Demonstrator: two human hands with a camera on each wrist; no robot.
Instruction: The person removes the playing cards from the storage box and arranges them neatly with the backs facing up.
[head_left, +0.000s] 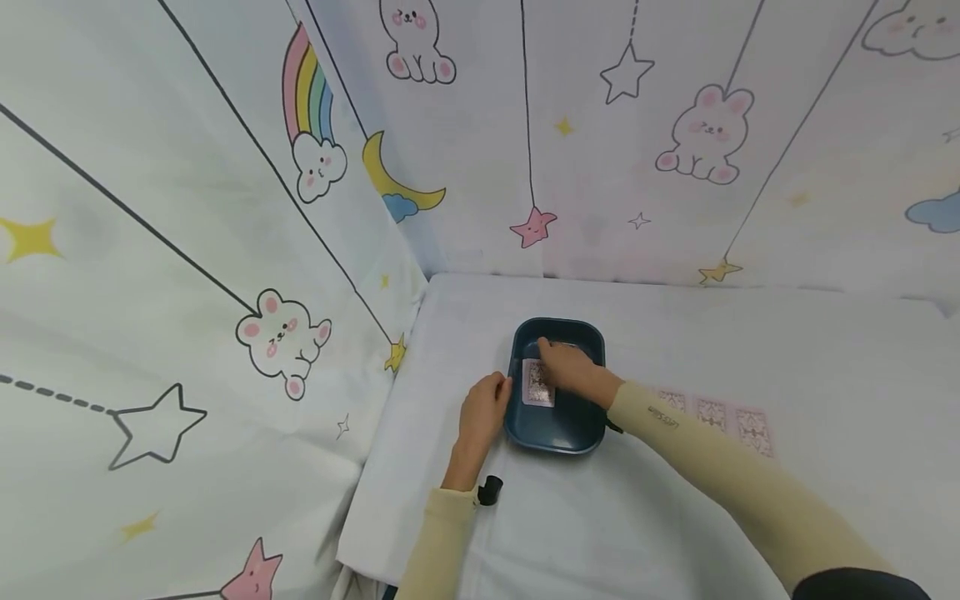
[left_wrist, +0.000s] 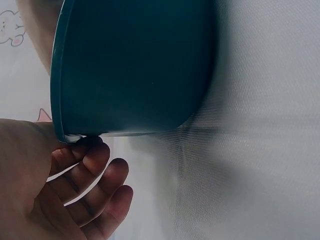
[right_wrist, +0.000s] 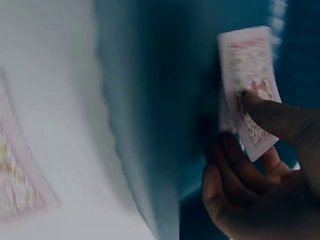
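My right hand [head_left: 572, 367] reaches into a dark blue tray [head_left: 558, 439]. In the right wrist view it pinches a pink patterned card [right_wrist: 247, 55], thumb across the printed face; a second pale edge shows behind it. From the head view a patterned card [head_left: 536, 387] appears inside the tray just below the hand; I cannot tell whether it is the pinched one. My left hand [head_left: 482, 408] holds the tray's left rim, its fingers curled beneath the lip in the left wrist view.
Several matching cards [head_left: 753, 431] lie in a row on the white-covered table [head_left: 847, 367], right of the tray and partly behind the right sleeve. Cartoon-printed cloth [head_left: 480, 167] hangs at the back and left, bordering the table.
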